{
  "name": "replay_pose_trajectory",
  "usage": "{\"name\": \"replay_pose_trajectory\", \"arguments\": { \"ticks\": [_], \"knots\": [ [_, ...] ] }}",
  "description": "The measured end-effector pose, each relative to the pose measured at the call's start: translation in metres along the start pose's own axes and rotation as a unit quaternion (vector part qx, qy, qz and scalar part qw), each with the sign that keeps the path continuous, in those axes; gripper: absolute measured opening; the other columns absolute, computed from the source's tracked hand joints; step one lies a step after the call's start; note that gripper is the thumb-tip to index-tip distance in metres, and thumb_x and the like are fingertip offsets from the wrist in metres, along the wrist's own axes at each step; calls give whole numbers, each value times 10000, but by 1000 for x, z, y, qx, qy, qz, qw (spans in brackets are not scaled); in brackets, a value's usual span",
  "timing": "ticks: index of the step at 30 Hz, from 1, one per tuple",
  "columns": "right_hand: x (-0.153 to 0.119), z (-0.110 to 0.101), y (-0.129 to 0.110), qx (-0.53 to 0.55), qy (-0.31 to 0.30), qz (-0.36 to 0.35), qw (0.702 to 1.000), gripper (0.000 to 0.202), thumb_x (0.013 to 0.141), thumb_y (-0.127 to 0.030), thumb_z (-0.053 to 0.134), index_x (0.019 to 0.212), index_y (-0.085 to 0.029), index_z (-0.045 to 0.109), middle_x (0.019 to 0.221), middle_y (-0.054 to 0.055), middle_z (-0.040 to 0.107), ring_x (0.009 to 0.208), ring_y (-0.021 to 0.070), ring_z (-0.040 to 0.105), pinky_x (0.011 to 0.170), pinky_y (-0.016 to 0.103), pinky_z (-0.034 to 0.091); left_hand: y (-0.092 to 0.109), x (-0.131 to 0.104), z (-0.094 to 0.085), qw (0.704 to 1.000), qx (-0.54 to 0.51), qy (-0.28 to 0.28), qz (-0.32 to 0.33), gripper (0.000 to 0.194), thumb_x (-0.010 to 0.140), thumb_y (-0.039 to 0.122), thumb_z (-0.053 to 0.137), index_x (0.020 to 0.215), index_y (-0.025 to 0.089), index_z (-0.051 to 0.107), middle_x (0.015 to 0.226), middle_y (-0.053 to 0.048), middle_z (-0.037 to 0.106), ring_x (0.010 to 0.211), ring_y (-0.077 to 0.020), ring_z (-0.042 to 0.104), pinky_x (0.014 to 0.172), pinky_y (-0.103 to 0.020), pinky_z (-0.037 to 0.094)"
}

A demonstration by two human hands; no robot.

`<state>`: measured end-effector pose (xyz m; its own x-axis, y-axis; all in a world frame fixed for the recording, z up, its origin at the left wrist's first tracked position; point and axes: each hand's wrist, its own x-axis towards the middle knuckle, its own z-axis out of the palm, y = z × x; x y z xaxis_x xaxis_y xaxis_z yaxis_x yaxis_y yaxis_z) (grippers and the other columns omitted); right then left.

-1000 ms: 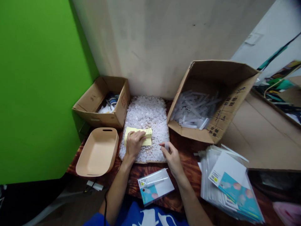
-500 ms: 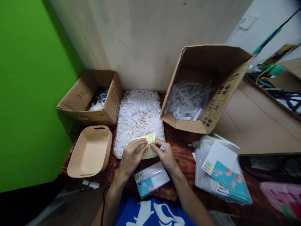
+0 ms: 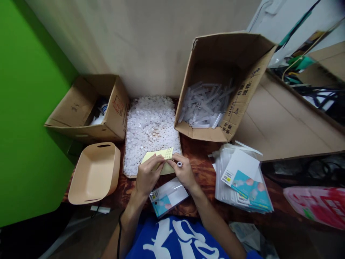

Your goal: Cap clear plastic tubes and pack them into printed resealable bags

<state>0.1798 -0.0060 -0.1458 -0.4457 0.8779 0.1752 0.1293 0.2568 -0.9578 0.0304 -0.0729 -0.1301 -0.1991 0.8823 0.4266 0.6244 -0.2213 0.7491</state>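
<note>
My left hand is closed on a pale yellow sticker sheet with rows of small marks, thumb and fingers pinching its near part. At the sheet's right edge, my right hand has its thumb and fingertips close to the left fingertips. A translucent white plastic tube sits in that hand, its round end showing. Whether the right fingertips also pinch a sticker is too small to tell. Just below the hands lies a clear plastic package with a blue-and-white printed card.
White small pieces fill a tray behind the hands. An open carton of tubes leans back right. At left stand a cardboard box and a beige basket. Stacked clear packages lie at right, near a pink bag.
The camera view has shifted, so the scene sits further left. Both hands stay at the sheet; the right wrist has turned slightly, with the tube's end now facing the camera more.
</note>
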Motion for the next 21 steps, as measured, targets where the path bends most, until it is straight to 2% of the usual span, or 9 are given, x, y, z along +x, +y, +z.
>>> {"name": "replay_pose_trajectory", "arguments": {
  "ticks": [3,6,10,12,18,21],
  "knots": [
    [-1,0,2,-4,3,-1,1000,280,937,-330,574,695,-199,625,729,36,605,729,198,569,691,308,421,2,2,-3,1000,-3,-15,-8,88,947,222,606,902,216,681,962,-49,763,936,-204,729,940,-400,578],
    [-2,0,2,-12,6,-4,1000,278,937,-314,567,683,-204,594,712,29,576,707,192,549,669,306,405,2,6,-6,999,-2,-41,-10,50,951,215,601,963,214,650,965,-50,723,946,-195,696,876,-342,563],
    [-3,-1,2,-15,11,-13,1000,319,920,-281,581,621,-209,495,667,2,495,661,171,504,634,292,368,-3,12,-6,996,9,-85,33,74,978,188,545,968,209,615,957,-49,672,940,-187,662,852,-313,530],
    [-3,-2,3,-14,12,-12,1000,301,916,-267,577,630,-207,504,671,2,500,665,170,506,637,291,363,-4,13,-4,994,17,-97,45,88,983,167,520,962,208,595,953,-46,650,937,-186,646,845,-307,518],
    [-5,-3,7,-7,14,20,1000,294,917,-301,577,644,-198,540,678,-1,516,666,165,502,642,283,360,-6,11,0,993,5,-114,22,94,986,148,485,980,210,556,960,-44,607,942,-186,613,859,-307,498],
    [-5,-3,8,2,15,27,1000,283,907,-273,580,640,-195,527,678,-4,521,669,159,501,644,276,356,-7,11,2,995,-21,-97,1,80,982,161,507,955,207,567,953,-43,604,945,-186,609,868,-310,494]
  ]
}}
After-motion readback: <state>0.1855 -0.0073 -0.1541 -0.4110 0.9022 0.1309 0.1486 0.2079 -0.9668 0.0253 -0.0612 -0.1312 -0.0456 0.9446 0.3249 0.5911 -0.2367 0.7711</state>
